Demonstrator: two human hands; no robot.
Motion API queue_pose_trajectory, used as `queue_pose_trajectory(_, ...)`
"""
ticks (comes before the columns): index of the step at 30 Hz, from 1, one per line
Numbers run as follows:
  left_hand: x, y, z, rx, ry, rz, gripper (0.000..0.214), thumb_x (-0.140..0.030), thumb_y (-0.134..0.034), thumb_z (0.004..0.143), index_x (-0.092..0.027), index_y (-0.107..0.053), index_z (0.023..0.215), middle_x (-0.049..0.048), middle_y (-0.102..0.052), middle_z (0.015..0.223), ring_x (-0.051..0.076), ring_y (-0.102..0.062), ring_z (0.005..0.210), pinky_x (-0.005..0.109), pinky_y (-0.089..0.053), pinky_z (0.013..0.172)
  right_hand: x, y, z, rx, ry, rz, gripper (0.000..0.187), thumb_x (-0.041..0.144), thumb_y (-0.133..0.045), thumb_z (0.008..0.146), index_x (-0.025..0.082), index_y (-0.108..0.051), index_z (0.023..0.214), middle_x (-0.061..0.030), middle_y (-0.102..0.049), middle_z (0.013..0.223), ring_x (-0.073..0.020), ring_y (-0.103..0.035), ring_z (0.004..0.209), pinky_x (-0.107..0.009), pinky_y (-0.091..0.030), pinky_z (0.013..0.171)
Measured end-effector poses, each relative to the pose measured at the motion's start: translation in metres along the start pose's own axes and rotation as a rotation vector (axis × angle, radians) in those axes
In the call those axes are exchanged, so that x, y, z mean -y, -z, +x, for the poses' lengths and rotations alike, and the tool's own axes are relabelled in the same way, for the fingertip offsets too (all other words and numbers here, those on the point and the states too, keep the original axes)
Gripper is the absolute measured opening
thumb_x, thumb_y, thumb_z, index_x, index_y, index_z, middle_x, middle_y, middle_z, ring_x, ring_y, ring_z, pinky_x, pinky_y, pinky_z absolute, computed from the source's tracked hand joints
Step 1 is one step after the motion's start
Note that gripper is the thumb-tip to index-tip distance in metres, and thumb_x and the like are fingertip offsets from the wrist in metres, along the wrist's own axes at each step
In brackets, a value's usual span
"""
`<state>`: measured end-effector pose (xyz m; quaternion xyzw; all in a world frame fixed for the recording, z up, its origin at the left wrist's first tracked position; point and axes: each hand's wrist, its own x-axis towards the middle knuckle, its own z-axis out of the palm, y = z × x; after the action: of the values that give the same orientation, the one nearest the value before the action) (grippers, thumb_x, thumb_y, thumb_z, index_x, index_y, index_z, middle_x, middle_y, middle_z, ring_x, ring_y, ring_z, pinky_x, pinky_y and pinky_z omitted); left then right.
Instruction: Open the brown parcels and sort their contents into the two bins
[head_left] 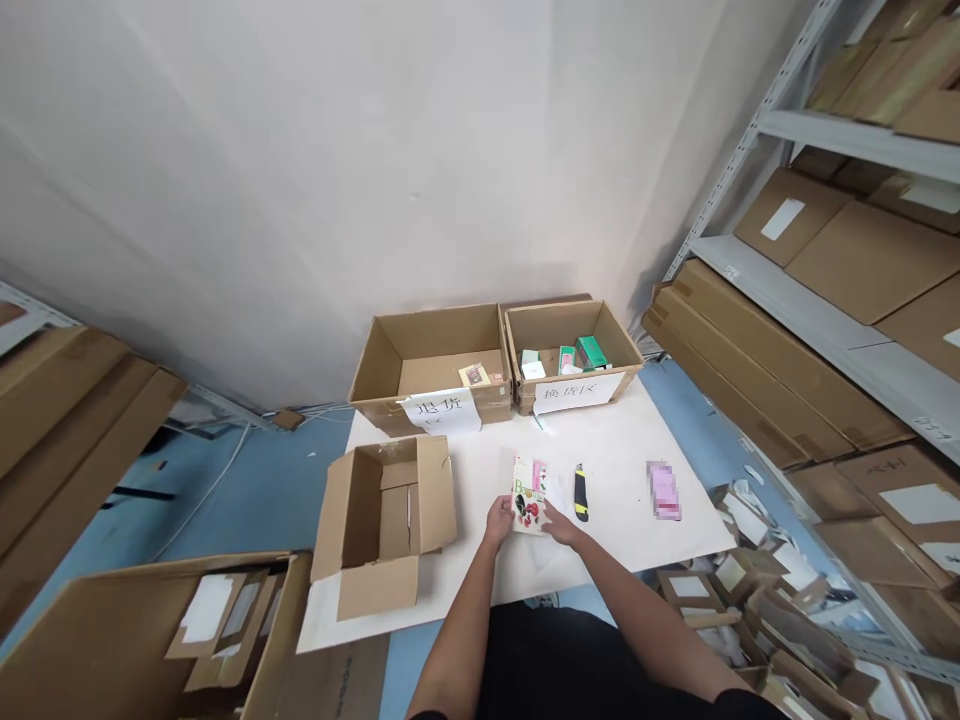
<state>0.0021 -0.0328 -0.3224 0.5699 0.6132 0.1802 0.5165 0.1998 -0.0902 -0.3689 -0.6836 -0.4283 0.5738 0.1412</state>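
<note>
From the head camera I see the work in hand at the front of the white-topped table (615, 500): my left hand (499, 520) and right hand (562, 526) pinch the lower edges of a printed packet (529, 495) from either side, fingers curled rather than spread, though I cannot tell how firmly. The packet stands tilted up between them, showing a large green "B" and red fruit; its smaller print is unreadable. The next move calls for a clear read of that face. Just right lies a yellow-and-black utility knife (580, 492), beyond it a blurred pink packet (664, 490). Left stands an open carton (382, 525). Behind, paper signs read "退货" (440, 412) and "换货区" (574, 392) on two cartons.
</note>
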Motion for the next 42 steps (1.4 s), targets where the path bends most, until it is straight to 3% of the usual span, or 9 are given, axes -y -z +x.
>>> queue_pose_trajectory(5,-0.031,0.028,-0.007,0.070,-0.062,-0.235,0.041,-0.027,-0.065,0.081,-0.021,-0.069,0.121,0.0095,-0.075,0.123,0.022,-0.074,0.096,0.035,-0.060,0.083,0.055,0.033,-0.010,-0.131,0.011,0.452,0.078,0.043,-0.061,0.088,0.025,-0.039,0.161,-0.0138,-0.069,0.138,-0.0281,-0.070,0.122,-0.046,-0.058,0.096)
queue_pose_trajectory(9,-0.076,0.068,-0.020,0.081,-0.161,-0.521,0.056,-0.045,-0.078,0.076,-0.020,-0.068,0.125,0.0117,-0.072,0.127,0.022,-0.073,0.097,0.033,-0.059,0.078,0.122,0.089,-0.035,-0.152,0.210,0.657,0.068,0.031,-0.076,0.070,0.024,-0.061,0.137,-0.0089,-0.077,0.113,-0.0267,-0.076,0.100,-0.038,-0.061,0.081)
queue_pose_trajectory(17,-0.172,0.125,-0.045,-0.039,-0.347,-0.765,0.069,-0.045,-0.094,0.066,-0.020,-0.071,0.126,0.0107,-0.074,0.118,0.021,-0.072,0.092,0.035,-0.059,0.080,0.230,0.156,-0.115,0.102,0.581,0.764,0.066,0.035,-0.087,0.069,0.031,-0.063,0.131,-0.0040,-0.079,0.117,-0.0259,-0.075,0.099,-0.033,-0.060,0.074)
queue_pose_trajectory(20,-0.191,0.134,-0.055,-0.077,-0.432,-0.693,0.067,-0.046,-0.091,0.071,-0.021,-0.070,0.130,0.0112,-0.074,0.120,0.023,-0.073,0.096,0.037,-0.059,0.084,0.242,0.158,-0.133,0.138,0.631,0.783,0.073,0.035,-0.087,0.070,0.031,-0.058,0.136,-0.0040,-0.080,0.113,-0.0262,-0.076,0.096,-0.036,-0.060,0.077)
queue_pose_trajectory(25,-0.228,0.130,-0.082,-0.427,-0.554,-0.471,0.064,-0.045,-0.085,0.081,-0.025,-0.068,0.139,0.0116,-0.074,0.125,0.027,-0.069,0.117,0.041,-0.058,0.099,0.249,0.157,-0.162,0.007,0.824,0.774,0.074,0.038,-0.087,0.075,0.030,-0.055,0.141,-0.0074,-0.076,0.128,-0.0286,-0.074,0.111,-0.043,-0.061,0.091)
queue_pose_trajectory(30,-0.272,0.098,-0.110,-0.147,-0.696,-0.460,0.076,-0.048,-0.078,0.090,-0.029,-0.051,0.158,0.0113,-0.057,0.157,0.031,-0.059,0.140,0.043,-0.054,0.111,0.264,0.133,-0.187,-0.034,1.074,0.470,0.065,0.044,-0.077,0.089,0.034,-0.057,0.149,-0.0054,-0.055,0.158,-0.0286,-0.049,0.148,-0.046,-0.049,0.116)
queue_pose_trajectory(33,-0.282,0.093,-0.114,-0.136,-0.746,-0.497,0.081,-0.048,-0.077,0.092,-0.026,-0.045,0.162,0.0116,-0.056,0.158,0.031,-0.055,0.144,0.046,-0.048,0.118,0.271,0.120,-0.186,-0.012,1.133,0.324,0.061,0.046,-0.070,0.094,0.037,-0.056,0.153,-0.0017,-0.045,0.166,-0.0269,-0.033,0.159,-0.045,-0.039,0.125)
queue_pose_trajectory(38,-0.274,0.129,-0.103,-0.169,-0.753,-0.529,0.085,-0.051,-0.079,0.089,-0.022,-0.045,0.162,0.0148,-0.059,0.155,0.034,-0.056,0.142,0.050,-0.049,0.118,0.275,0.134,-0.160,-0.098,1.017,0.367,0.069,0.046,-0.076,0.088,0.035,-0.056,0.153,-0.0040,-0.049,0.163,-0.0303,-0.042,0.153,-0.049,-0.044,0.121)
queue_pose_trajectory(42,-0.265,0.164,-0.095,-0.001,-0.706,-0.537,0.089,-0.049,-0.085,0.083,-0.025,-0.048,0.160,0.0155,-0.056,0.157,0.037,-0.060,0.137,0.049,-0.059,0.104,0.278,0.159,-0.145,-0.163,0.899,0.540,0.075,0.046,-0.083,0.081,0.030,-0.058,0.150,-0.0082,-0.061,0.153,-0.0319,-0.054,0.142,-0.050,-0.051,0.114)
